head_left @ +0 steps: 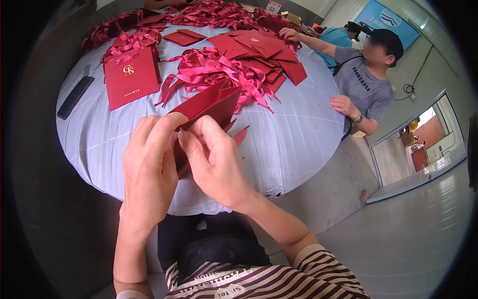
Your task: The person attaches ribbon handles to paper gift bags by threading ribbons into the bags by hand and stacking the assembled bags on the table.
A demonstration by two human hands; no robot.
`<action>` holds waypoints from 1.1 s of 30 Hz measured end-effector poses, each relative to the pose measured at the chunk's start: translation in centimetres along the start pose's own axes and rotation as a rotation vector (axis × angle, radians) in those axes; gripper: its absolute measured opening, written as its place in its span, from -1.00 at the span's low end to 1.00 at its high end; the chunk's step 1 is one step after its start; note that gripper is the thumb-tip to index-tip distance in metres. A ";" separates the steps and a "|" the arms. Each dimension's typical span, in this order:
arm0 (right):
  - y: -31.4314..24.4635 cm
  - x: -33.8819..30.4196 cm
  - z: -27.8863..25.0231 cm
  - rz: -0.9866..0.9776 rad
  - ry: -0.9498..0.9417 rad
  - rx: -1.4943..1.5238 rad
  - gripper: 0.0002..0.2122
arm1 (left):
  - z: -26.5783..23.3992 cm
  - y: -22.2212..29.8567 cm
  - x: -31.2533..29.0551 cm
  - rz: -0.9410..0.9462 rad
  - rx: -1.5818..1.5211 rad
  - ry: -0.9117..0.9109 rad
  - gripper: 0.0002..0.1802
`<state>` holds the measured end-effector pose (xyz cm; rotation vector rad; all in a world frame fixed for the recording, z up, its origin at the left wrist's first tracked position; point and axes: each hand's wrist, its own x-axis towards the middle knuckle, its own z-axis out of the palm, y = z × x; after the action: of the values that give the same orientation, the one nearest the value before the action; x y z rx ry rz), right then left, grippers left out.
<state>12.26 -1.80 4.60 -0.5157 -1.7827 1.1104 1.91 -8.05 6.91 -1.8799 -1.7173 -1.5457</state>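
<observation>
Above the near edge of the table, a red paper gift bag (215, 105) is tilted, its opening facing up and to the right. My left hand (148, 157) has its fingers closed over the bag's near edge. Close beside it, my right hand (215, 158) pinches the same edge between thumb and forefinger. The exact spot between the fingertips is hidden, so a ribbon end there cannot be made out. Just beyond the bag lies a loose heap of pink-red ribbons (214, 70). A red ribbon tip (241, 137) pokes out right of my right hand.
A round table with a pale cloth (294, 132) carries finished-looking red bags (132, 82), a fanned pile of red bags (259, 47) and a far ribbon heap (214, 15). A dark phone (75, 97) lies left. A capped person (366, 74) stands right, one hand on the table edge.
</observation>
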 end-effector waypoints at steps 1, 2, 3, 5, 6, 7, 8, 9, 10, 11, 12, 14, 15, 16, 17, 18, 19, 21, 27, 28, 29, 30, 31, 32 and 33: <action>0.5 0.0 0.1 0.013 -0.012 0.076 -0.88 | 0.0 0.0 -0.1 -0.017 0.003 0.004 -0.64; 0.7 0.1 0.3 0.025 -0.027 0.156 -0.87 | -0.1 0.0 -0.2 -0.013 0.002 0.006 -0.64; 0.6 0.1 0.3 0.053 -0.036 0.184 -0.84 | -0.2 0.0 -0.2 -0.019 0.008 0.001 -0.64; 0.0 -0.3 0.1 0.122 -0.045 0.207 -0.83 | -0.3 0.2 -0.2 -0.021 0.011 -0.002 -0.64; -0.2 -0.4 0.0 0.195 -0.057 0.231 -0.83 | -0.3 0.4 -0.1 -0.029 0.031 -0.013 -0.64; -0.1 -0.4 -0.1 0.213 -0.054 0.234 -0.81 | -0.2 0.6 -0.1 -0.037 0.052 -0.024 -0.64; -0.1 -0.4 0.1 0.209 -0.047 0.231 -0.81 | -0.1 0.8 -0.1 -0.029 0.048 -0.026 -0.64; -0.1 -0.4 0.3 0.084 0.019 0.116 -0.80 | 0.0 0.9 -0.1 -0.041 0.044 -0.037 -0.64; -0.1 -0.4 0.4 -0.040 0.084 0.000 -0.79 | 0.1 1.0 -0.2 -0.053 0.041 -0.048 -0.64; -0.2 -0.4 0.1 0.019 0.042 0.005 -0.79 | 0.2 1.1 -0.1 -0.050 0.038 -0.051 -0.64; -0.2 -0.3 -0.2 0.019 0.046 0.003 -0.79 | 0.3 1.1 -0.1 -0.035 0.041 -0.038 -0.64; -0.2 -0.1 -0.9 0.005 -0.013 0.023 -0.85 | 0.4 1.1 0.0 -0.018 0.045 -0.025 -0.64; 0.1 -0.1 -0.7 -0.041 0.022 0.046 -0.90 | 0.3 1.0 0.1 -0.013 0.034 -0.043 -0.64; 0.1 -0.1 -1.0 -0.043 0.024 0.046 -0.90 | 0.4 0.9 0.1 -0.009 0.024 -0.062 -0.64; 0.0 0.0 -1.3 0.016 0.004 0.019 -0.91 | 0.3 0.8 0.2 -0.011 0.027 -0.062 -0.64; -0.1 0.1 -1.6 0.075 -0.015 -0.010 -0.92 | 0.3 0.7 0.3 -0.002 -0.006 -0.077 -0.66; -0.2 0.1 -1.9 -0.055 0.024 -0.141 -0.93 | 0.3 0.6 0.3 0.007 -0.040 -0.091 -0.67; -0.7 -0.1 -2.5 -0.166 0.101 -0.285 -0.92 | 0.3 0.4 0.4 0.032 -0.044 -0.085 -0.69; -2.8 3.8 -6.0 -0.542 -0.048 -0.683 -0.93 | 0.3 0.1 0.3 0.054 -0.142 -0.039 -0.68; -3.4 4.5 -6.4 -0.541 -0.044 -0.676 -0.93 | 0.3 0.0 0.2 0.053 -0.126 -0.033 -0.67; -4.0 5.3 -7.0 -0.421 -0.241 -0.688 -0.90 | 0.4 -0.1 0.2 0.053 -0.114 -0.029 -0.65; -4.2 6.0 -7.5 -0.298 -0.434 -0.691 -0.87 | 0.5 0.0 0.3 0.059 -0.110 -0.038 -0.65; -4.0 6.9 -8.0 -0.305 -0.531 -0.642 -0.84 | 0.5 0.2 0.4 0.072 -0.067 -0.039 -0.64; -4.3 7.9 -8.1 -0.301 -0.520 -0.634 -0.84 | 0.5 0.3 0.5 0.083 -0.023 -0.043 -0.63; -5.3 8.9 -7.8 -0.237 -0.736 -0.658 -0.84 | 0.3 0.4 0.5 0.090 -0.021 -0.056 -0.63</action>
<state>15.54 5.72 14.68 -0.2599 -2.7975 0.5416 2.30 -7.67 7.40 -2.0001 -1.6210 -1.4977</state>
